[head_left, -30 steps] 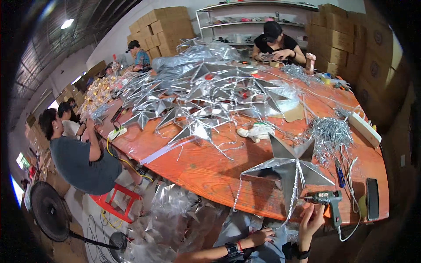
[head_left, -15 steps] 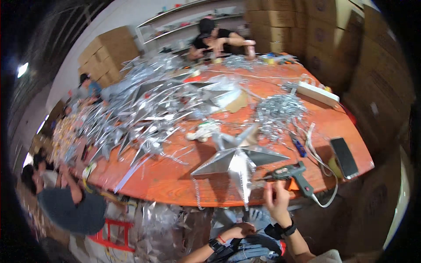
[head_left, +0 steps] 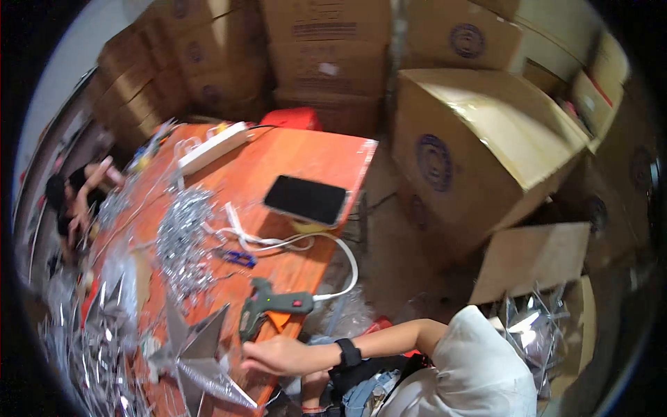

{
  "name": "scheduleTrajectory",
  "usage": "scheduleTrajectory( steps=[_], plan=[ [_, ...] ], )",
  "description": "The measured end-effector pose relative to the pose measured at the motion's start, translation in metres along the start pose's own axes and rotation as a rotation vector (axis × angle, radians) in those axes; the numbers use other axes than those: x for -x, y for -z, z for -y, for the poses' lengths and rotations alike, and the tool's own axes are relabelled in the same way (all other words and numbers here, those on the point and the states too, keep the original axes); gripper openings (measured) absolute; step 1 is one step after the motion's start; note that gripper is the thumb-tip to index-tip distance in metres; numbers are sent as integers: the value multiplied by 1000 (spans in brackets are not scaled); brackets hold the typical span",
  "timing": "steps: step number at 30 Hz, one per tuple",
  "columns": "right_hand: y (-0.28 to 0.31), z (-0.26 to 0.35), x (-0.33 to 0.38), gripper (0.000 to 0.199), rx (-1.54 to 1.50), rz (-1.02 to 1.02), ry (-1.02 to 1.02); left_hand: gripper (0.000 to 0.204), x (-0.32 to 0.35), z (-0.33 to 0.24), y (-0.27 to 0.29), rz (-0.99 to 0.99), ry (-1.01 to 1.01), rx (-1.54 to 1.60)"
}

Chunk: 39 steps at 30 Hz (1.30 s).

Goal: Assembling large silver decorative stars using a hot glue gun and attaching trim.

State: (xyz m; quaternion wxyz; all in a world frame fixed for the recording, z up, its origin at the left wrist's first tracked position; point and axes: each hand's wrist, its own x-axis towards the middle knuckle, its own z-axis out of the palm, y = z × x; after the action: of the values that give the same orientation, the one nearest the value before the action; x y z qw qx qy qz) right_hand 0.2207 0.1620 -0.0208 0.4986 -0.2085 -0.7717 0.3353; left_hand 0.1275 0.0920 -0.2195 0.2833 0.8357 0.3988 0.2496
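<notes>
My right hand (head_left: 281, 354), with a dark band on the wrist, is at the table's near edge. Its fingers are drawn together, and anything between them is too small to make out. Just beyond it lies a green hot glue gun (head_left: 274, 304) with a white cord, above an orange piece (head_left: 280, 319). Beside the fingertips stands a silver folded star (head_left: 201, 365), its points spread over the tabletop. My left hand (head_left: 316, 386) is low by my lap, mostly hidden below my right forearm, so its fingers do not show.
On the orange table (head_left: 299, 156) lie a black phone (head_left: 306, 199), blue-handled pliers (head_left: 237, 258), silver tinsel (head_left: 184, 240) and a white power strip (head_left: 213, 148). Large cardboard boxes (head_left: 479, 139) stand to the right; an open carton (head_left: 573, 333) holds silver stars. Another person (head_left: 76, 201) works at far left.
My view has swung to the right, bringing boxes and the open carton in. My right hand, raised near the glue gun before, is now lower, beside the star. My left hand is more hidden.
</notes>
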Motion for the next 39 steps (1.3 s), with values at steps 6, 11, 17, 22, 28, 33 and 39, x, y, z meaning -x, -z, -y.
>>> scheduleTrajectory(
  steps=[6, 11, 17, 22, 28, 33, 39],
  plan=[
    [-2, 12, 1, 24, -37, -51, 26, 21, -56, -1, -37, 275, -196, 200],
    [7, 15, 16, 23, 210, -49, -26, 21, -131, -32, -91, 448, -415, 368],
    [-27, -2, 8, 19, 161, 45, -49, 21, -231, -76, -136, 389, -590, 514],
    [-25, -6, 11, 17, -85, 33, -297, 21, -271, -95, -139, 311, -612, 589],
    [-18, 10, 6, 21, 124, 168, -299, 21, -299, -91, -126, 217, -566, 629],
    [-14, 9, 9, 24, 158, 94, -273, 22, -275, -56, -124, 179, -424, 647],
    [-10, 8, 10, 19, 187, 35, -184, 22, -227, 13, -105, 120, -190, 622]
  ],
)
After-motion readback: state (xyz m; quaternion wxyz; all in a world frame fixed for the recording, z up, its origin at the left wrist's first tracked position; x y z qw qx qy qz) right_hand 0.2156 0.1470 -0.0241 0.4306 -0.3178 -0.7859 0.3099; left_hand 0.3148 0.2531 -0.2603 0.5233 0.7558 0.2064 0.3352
